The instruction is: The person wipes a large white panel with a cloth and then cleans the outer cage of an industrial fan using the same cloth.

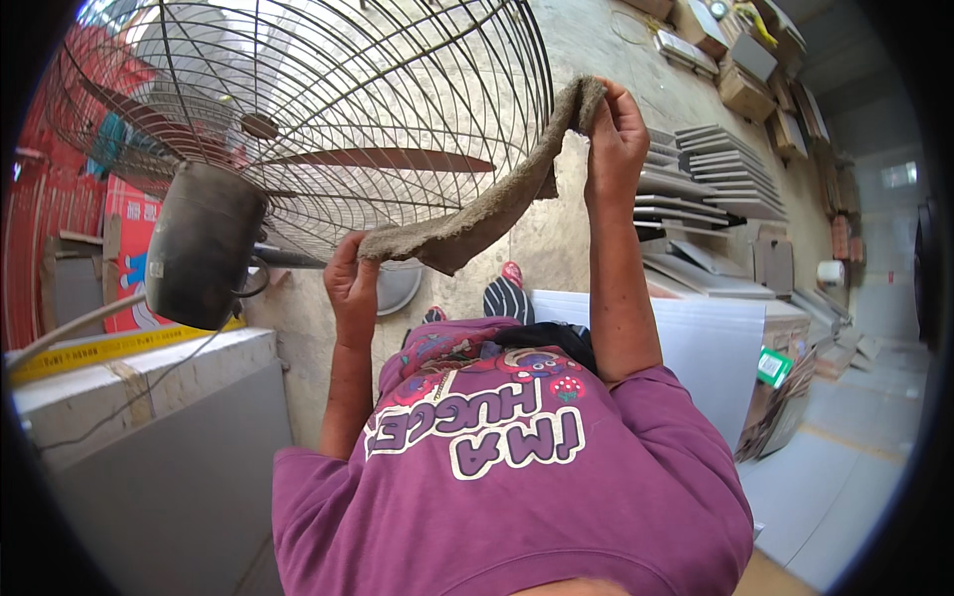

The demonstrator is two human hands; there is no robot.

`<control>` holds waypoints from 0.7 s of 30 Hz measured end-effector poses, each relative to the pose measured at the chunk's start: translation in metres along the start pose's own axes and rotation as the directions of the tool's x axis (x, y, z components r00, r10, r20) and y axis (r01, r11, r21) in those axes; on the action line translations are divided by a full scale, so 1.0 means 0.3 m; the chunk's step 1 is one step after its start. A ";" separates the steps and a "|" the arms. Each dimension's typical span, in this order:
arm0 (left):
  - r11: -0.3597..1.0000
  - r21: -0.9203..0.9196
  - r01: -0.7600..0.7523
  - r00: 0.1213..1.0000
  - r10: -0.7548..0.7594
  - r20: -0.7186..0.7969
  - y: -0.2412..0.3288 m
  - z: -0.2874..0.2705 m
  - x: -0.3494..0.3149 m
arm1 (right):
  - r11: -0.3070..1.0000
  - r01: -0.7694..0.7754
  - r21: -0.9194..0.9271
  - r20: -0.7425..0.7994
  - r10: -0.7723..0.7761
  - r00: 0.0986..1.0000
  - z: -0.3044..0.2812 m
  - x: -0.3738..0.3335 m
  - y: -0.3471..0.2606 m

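Note:
A brownish-grey cloth [477, 221] is stretched between my two hands along the lower right rim of a large fan's wire cage [397, 89]. My left hand [350, 283] pinches its lower end, close to the bottom of the cage. Higher up, my right hand [618, 139] grips the other end, just right of the rim. The cloth sags a little between them and seems to lie against the wires, though I cannot tell whether it touches all along. Behind the cage sits the dark motor housing [207, 243], and a brown blade [397, 159] shows through the wires.
Stacked grey tiles [720, 169] stand at the right, with cardboard boxes [745, 89] beyond. A white panel [686, 343] is near my right elbow. At the left, a tall box [149, 397] stands below the fan, with a cable [75, 333] running over it.

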State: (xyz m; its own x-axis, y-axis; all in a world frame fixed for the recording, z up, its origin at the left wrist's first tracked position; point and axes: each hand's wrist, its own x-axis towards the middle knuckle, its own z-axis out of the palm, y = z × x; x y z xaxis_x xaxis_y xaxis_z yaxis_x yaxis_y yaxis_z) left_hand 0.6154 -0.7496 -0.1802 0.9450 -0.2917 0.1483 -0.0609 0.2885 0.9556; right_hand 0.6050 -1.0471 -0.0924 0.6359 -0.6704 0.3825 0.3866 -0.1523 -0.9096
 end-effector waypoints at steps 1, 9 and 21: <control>1.000 0.022 -0.012 0.999 0.013 -0.030 0.000 0.003 -0.002 | 0.999 -0.003 0.033 0.018 0.002 1.000 0.013 0.025 -0.011; 0.951 0.200 -0.234 0.911 0.287 -0.295 0.071 0.117 -0.017 | 0.982 -0.013 0.189 0.330 -0.051 0.943 0.029 0.250 -0.042; 0.888 0.266 -0.375 0.574 0.448 -0.685 0.165 0.302 -0.007 | 0.906 -0.174 0.387 0.612 -0.111 0.783 0.074 0.410 -0.038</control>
State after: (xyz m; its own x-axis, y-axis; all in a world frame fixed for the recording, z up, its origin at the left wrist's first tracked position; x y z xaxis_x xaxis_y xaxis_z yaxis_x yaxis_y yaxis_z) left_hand 0.5813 -0.8173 -0.1100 0.7358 0.5868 0.3382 -0.4939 0.1232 0.8608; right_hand 0.6936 -1.1118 -0.0315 0.8636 -0.0634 0.5002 0.4982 0.2594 -0.8273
